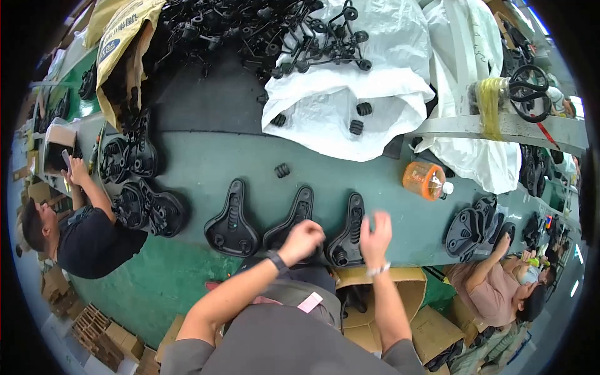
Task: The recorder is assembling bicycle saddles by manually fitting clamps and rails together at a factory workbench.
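Note:
Three black bicycle saddles lie underside up in a row along the near edge of the green table: the left saddle (pixel 231 226), the middle saddle (pixel 294 212) and the right saddle (pixel 354 219). My left hand (pixel 302 241) is over the wide end of the middle saddle, its fingers curled together; whatever they hold is hidden. Beside the right saddle, my right hand (pixel 376 237) is raised with its fingers stretched out, slightly blurred. A black coil spring (pixel 340 255) sits at the right saddle's wide end. Another black spring (pixel 282 170) lies on the table beyond.
A white sack (pixel 350 140) bears loose springs and a heap of black metal frames (pixel 331 40). An orange drink bottle (pixel 427 181) lies at right. Stacked saddles (pixel 473 230) and a co-worker (pixel 487 284) are right; more saddles (pixel 150 206) and another person (pixel 94 234) left. An open carton (pixel 400 287) stands below.

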`<action>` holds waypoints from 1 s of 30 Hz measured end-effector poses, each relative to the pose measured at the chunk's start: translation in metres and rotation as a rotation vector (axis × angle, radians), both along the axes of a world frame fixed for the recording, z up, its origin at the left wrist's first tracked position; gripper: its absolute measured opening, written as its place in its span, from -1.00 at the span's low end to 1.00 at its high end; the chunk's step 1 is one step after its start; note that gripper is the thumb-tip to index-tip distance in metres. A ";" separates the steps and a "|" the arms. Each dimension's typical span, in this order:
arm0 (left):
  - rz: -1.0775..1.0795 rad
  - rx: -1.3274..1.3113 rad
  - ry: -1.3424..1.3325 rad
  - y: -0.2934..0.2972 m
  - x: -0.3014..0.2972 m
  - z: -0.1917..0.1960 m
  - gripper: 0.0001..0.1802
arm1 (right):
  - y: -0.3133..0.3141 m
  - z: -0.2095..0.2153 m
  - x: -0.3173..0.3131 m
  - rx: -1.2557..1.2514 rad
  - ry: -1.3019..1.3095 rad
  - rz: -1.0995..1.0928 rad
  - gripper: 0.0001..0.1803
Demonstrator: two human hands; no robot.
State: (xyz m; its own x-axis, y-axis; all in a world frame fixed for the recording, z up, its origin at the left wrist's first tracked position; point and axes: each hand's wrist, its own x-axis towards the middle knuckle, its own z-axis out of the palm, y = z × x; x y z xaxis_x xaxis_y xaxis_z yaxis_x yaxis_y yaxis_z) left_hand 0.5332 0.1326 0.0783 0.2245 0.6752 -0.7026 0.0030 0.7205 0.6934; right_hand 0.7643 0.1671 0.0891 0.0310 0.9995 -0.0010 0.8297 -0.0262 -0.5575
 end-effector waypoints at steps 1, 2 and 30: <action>0.278 -0.261 -0.226 0.004 -0.024 -0.006 -0.81 | 0.046 0.010 -0.019 -0.010 0.056 -0.038 -0.66; 0.400 -0.370 -0.368 0.007 -0.043 -0.003 -0.83 | 0.087 0.011 -0.028 0.027 0.037 -0.004 -0.63; -0.607 1.201 0.832 -0.060 -0.086 -0.022 -0.66 | -0.097 -0.012 -0.100 -0.090 -0.107 0.806 -0.72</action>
